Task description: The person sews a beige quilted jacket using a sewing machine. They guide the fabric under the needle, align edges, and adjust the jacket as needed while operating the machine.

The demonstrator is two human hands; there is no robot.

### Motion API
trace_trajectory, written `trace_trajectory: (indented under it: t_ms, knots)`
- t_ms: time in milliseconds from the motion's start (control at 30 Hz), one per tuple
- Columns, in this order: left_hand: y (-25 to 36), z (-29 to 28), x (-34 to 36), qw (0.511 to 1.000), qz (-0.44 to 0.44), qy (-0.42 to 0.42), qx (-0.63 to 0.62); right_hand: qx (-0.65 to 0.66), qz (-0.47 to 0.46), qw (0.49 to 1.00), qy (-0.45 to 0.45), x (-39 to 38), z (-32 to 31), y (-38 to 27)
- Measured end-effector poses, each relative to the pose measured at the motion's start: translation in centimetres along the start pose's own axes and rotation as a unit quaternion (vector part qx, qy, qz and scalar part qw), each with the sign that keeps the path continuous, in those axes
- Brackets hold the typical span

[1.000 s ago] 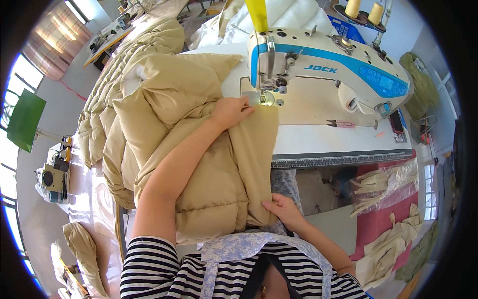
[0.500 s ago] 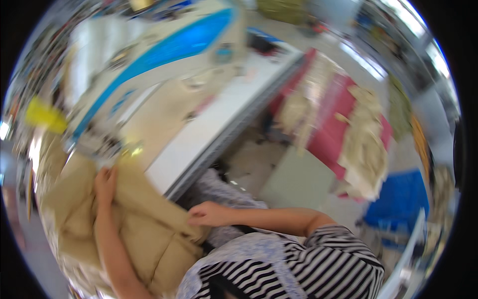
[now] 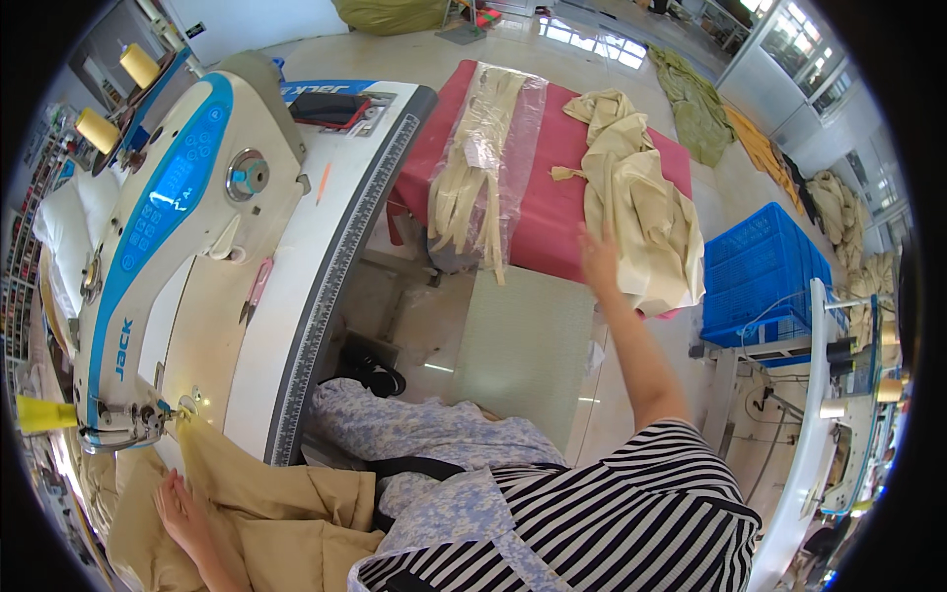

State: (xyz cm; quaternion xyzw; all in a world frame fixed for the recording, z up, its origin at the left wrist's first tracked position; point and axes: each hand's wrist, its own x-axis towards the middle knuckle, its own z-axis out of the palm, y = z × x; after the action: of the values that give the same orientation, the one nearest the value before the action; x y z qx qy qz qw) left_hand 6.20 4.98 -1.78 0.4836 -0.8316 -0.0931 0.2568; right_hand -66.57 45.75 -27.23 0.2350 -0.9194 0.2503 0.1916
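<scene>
Left hand (image 3: pixel 187 518): 8 o'clock, rested on garment (image 3: pixel 286 498), fingers loosely spread
Right hand (image 3: pixel 599 262): 2 o'clock, near cloth (image 3: pixel 641 187), fingers blurred, couldn't tell

glossy pale floor (image 3: pixel 395 54), window reflections (image 3: pixel 597 41)

Garment workshop: sewing machine (image 3: pixel 163 202), thread cones (image 3: pixel 140 65).

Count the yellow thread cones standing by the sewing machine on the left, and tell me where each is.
2: the upper cone near the picture's top left, and the lower cone farther left. The sewing machine may hide others.
</scene>
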Motion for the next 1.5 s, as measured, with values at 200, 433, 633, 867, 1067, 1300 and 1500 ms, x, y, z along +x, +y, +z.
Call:
trace_trajectory:
  t_ms: [200, 433, 633, 867, 1067, 1300, 1500]
  knots:
    - [5.7, -1.3, -1.2, 0.994, 0.097, -0.006, 0.057, -0.226, 0.105, 0.96, -0.128, 4.2, -2.0, 10.9]
    - [19.4, 3.1, -2.2, 0.942, 0.157, -0.233, -0.183, 0.455, 0.042, 0.889, -0.013, 6.1, -8.4, -9.1]
    - [30.4, 16.0, -3.5, 0.81, 0.042, -0.455, -0.368, 0.477, 0.061, 0.824, -0.302, -11.0, -9.8, -23.5]
    - [28.3, 24.7, -5.0, 0.822, -0.006, -0.454, -0.345, 0.531, 0.101, 0.787, -0.295, -12.2, -9.6, -20.6]
    - [25.0, 22.5, -4.7, 0.801, -0.044, -0.445, -0.398, 0.416, 0.358, 0.832, -0.076, -4.5, -0.3, -6.8]
    - [24.8, 20.6, -3.5, 0.849, -0.035, -0.414, -0.327, 0.408, 0.322, 0.846, -0.12, 1.0, 0.3, -7.4]
    - [29.2, 20.1, -3.3, 0.918, 0.247, -0.221, -0.219, 0.419, 0.097, 0.885, -0.175, -2.5, -7.9, -20.5]
